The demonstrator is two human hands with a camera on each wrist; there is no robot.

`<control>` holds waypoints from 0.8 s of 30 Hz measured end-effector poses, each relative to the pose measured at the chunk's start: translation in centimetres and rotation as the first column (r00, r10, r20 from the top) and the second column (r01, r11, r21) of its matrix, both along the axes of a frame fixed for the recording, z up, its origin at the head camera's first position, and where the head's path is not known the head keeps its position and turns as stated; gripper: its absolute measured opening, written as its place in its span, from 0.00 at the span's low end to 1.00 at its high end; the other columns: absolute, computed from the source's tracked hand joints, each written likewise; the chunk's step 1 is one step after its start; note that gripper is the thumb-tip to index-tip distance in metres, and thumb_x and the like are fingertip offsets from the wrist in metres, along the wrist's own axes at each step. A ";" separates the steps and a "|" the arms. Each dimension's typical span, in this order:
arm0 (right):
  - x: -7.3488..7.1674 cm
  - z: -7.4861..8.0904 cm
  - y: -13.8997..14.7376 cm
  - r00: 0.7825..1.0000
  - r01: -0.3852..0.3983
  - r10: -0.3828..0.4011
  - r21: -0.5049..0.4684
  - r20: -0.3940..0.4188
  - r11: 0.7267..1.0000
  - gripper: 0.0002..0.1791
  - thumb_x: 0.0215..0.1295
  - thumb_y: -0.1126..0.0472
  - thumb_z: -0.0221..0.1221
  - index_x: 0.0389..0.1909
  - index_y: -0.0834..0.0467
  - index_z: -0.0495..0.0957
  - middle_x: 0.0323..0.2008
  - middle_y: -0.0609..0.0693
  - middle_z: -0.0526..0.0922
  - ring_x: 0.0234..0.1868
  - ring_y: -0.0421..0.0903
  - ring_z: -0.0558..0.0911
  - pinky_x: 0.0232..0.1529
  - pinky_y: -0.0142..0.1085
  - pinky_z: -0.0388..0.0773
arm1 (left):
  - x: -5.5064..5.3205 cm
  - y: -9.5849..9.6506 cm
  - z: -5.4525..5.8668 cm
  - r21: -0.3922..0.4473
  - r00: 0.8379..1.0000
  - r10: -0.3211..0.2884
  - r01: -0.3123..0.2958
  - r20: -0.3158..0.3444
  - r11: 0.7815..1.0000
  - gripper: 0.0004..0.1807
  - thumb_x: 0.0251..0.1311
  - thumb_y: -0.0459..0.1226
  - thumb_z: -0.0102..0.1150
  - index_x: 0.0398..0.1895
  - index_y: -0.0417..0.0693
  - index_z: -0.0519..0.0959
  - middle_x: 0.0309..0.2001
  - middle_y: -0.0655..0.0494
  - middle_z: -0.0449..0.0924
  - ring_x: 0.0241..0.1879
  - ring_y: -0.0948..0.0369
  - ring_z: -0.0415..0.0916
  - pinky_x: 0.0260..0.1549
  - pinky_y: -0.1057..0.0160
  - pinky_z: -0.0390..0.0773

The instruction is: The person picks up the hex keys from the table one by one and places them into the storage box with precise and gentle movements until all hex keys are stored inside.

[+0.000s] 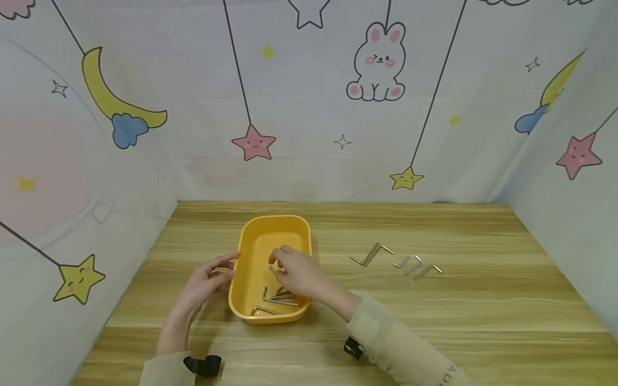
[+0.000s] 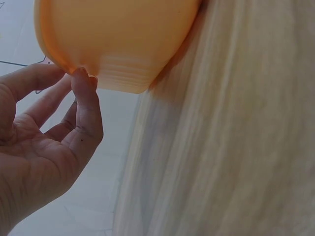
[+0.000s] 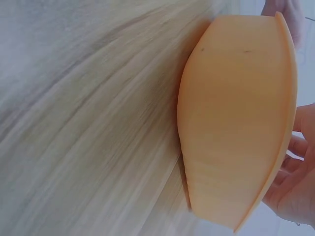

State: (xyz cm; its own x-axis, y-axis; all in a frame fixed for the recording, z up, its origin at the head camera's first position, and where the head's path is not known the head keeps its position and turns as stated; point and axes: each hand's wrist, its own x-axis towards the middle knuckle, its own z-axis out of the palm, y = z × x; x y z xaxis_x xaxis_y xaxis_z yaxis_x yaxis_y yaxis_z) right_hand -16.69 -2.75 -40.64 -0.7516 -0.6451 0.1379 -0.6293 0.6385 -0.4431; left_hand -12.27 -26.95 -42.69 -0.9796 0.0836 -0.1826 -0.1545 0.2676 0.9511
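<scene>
A yellow plastic tray [image 1: 234,300] stands on the table with several metal hex keys [image 1: 285,300] in its near end. My left hand [image 1: 207,284] touches the tray's left rim with its fingertips; the left wrist view shows the fingers [image 2: 88,113] bent lightly against the edge. Inside the tray my right hand [image 1: 299,271] pinches a small hex key [image 1: 272,271] between thumb and fingers, its far end partly hidden. From the right wrist view, the tray's outer wall [image 3: 236,118] hides the hex keys, and part of the right hand [image 3: 295,182] shows above the rim.
On the table right of the tray lie several more hex keys: a larger group [image 1: 372,254] and smaller ones [image 1: 412,265] farther right. White printed cloth [image 1: 309,177] walls the table at the back and both sides. The wood-grain table [image 1: 483,300] extends to the right.
</scene>
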 end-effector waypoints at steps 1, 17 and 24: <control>0.1 0.0 0.2 1.000 -0.006 0.006 0.002 -0.016 1.000 0.10 0.65 0.61 0.59 0.46 0.56 0.78 0.36 0.48 0.78 0.31 0.39 0.74 0.26 0.25 0.68 | 0.0 0.0 0.0 0.002 1.000 -0.001 0.001 0.000 1.000 0.28 0.67 0.36 0.54 0.70 0.47 0.65 0.57 0.40 0.65 0.38 0.67 0.77 0.40 0.67 0.81; 1.2 0.3 2.7 0.974 -0.046 0.038 -0.030 -0.225 0.998 0.10 0.59 0.66 0.60 0.41 0.54 0.79 0.36 0.47 0.79 0.37 0.41 0.77 0.36 0.30 0.75 | -0.1 0.0 0.0 -0.002 1.000 0.008 -0.008 0.005 1.000 0.28 0.67 0.37 0.55 0.70 0.47 0.65 0.56 0.42 0.66 0.39 0.66 0.77 0.41 0.66 0.82; 1.1 -0.4 4.0 0.940 -0.053 0.033 -0.052 -0.340 0.997 0.12 0.57 0.68 0.62 0.42 0.54 0.78 0.37 0.46 0.79 0.38 0.41 0.76 0.39 0.33 0.75 | 0.0 0.0 0.0 -0.004 1.000 0.004 -0.004 0.005 1.000 0.28 0.67 0.37 0.54 0.70 0.47 0.65 0.57 0.40 0.65 0.39 0.66 0.77 0.40 0.67 0.81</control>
